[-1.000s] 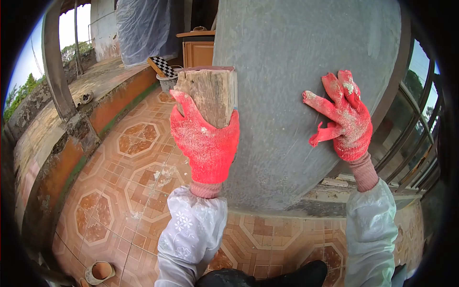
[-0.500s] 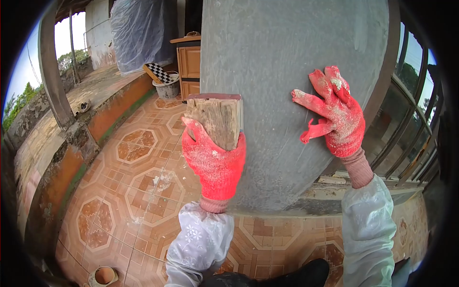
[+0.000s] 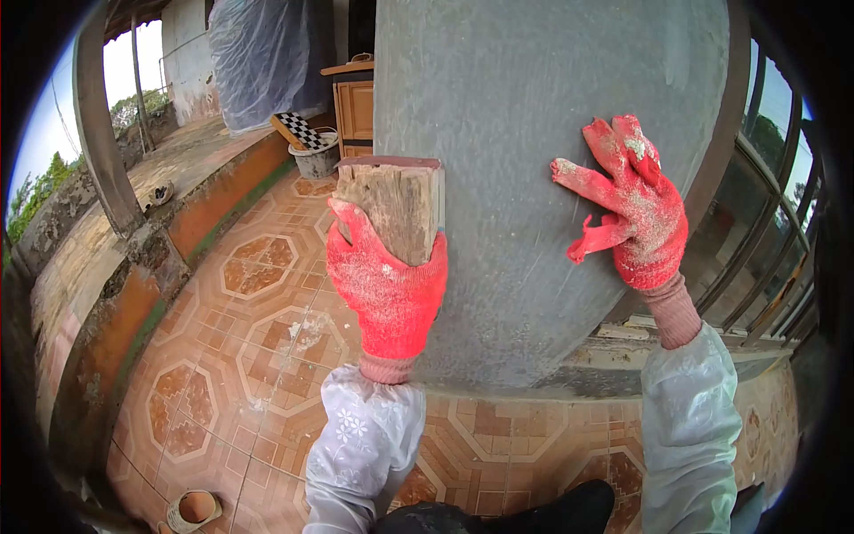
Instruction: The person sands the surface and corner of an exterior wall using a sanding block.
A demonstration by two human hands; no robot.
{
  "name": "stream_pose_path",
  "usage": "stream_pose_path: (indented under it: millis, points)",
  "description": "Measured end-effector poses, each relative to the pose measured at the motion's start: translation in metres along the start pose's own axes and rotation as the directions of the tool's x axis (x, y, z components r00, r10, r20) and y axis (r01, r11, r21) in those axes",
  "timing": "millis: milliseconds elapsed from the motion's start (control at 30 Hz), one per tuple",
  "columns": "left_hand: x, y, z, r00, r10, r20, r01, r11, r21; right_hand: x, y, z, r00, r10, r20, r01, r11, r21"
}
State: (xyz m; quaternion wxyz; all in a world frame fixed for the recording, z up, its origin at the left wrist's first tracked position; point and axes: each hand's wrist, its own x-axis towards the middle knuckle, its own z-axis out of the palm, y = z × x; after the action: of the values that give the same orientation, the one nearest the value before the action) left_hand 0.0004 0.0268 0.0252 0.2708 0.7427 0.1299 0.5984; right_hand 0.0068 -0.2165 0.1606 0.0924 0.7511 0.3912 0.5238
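My left hand (image 3: 389, 289), in a dusty red knit glove, is closed around a wooden sanding block (image 3: 387, 209). The block's rough, weathered back faces me, and a reddish-brown sheet like sandpaper shows along its top edge. It is held at the left edge of the grey wall (image 3: 525, 231); its far face is hidden. Farther right, my right hand (image 3: 639, 209), gloved the same way, rests on the wall with fingers spread. It holds nothing. The glove's thumb tip looks loose and torn, and pale dust coats its back.
Patterned tiles (image 3: 258, 267) cover the floor. A bucket (image 3: 317, 162) with a checkered board stands by the low orange ledge (image 3: 209, 218). Behind it are a wooden cabinet (image 3: 356, 111) and a plastic-covered item (image 3: 258, 67). A tape roll (image 3: 197, 507) lies lower left; window frames (image 3: 756, 214) are right.
My left hand and the sanding block have moved slightly up and left along the wall's edge. My right hand stays spread on the wall, while the view has shifted a little.
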Motion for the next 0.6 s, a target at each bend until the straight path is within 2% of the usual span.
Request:
stream_pose_path:
  millis: [33, 67, 100, 167, 233, 333, 400, 467, 600]
  points:
    - [0.008, 0.005, -0.001, 1.0, 0.004, 0.008, -0.004, 1.0, -0.007, 0.0, 0.0, 0.001, 1.0, 0.0, 0.005, 0.0, 1.0, 0.0]
    - [0.002, -0.005, 0.005, 0.992, 0.101, -0.077, -0.103, 0.995, -0.017, 0.001, 0.001, 0.0, 1.0, -0.005, 0.003, 0.005, 1.0, 0.003]
    - [-0.01, -0.015, 0.009, 0.991, 0.105, -0.079, -0.107, 0.994, -0.02, 0.002, 0.001, 0.0, 1.0, -0.007, -0.003, 0.007, 1.0, 0.004]
    - [-0.055, -0.041, 0.009, 0.998, 0.056, -0.012, -0.056, 0.998, 0.015, 0.0, -0.001, 0.0, 1.0, 0.009, -0.012, -0.009, 1.0, 0.022]
    - [-0.105, -0.075, 0.01, 0.994, -0.028, 0.103, 0.037, 0.995, -0.088, 0.0, -0.001, -0.001, 0.999, 0.022, -0.031, -0.021, 0.999, 0.041]
    - [-0.113, -0.086, 0.01, 0.991, -0.042, 0.13, 0.046, 0.999, -0.028, -0.001, 0.0, -0.001, 1.0, 0.018, -0.012, -0.017, 0.997, 0.082]
    - [-0.068, -0.054, 0.006, 0.994, -0.088, 0.069, 0.091, 0.995, -0.048, -0.001, 0.0, 0.001, 0.999, 0.011, -0.047, -0.008, 0.997, 0.077]
    - [-0.021, -0.023, 0.007, 0.997, 0.048, -0.067, -0.047, 0.999, 0.027, -0.001, -0.001, 0.001, 0.999, 0.014, -0.033, -0.012, 0.998, 0.063]
    - [-0.002, 0.006, 0.005, 0.999, -0.026, -0.029, 0.025, 0.999, -0.027, 0.001, 0.0, 0.001, 1.0, 0.003, -0.01, -0.003, 1.0, 0.028]
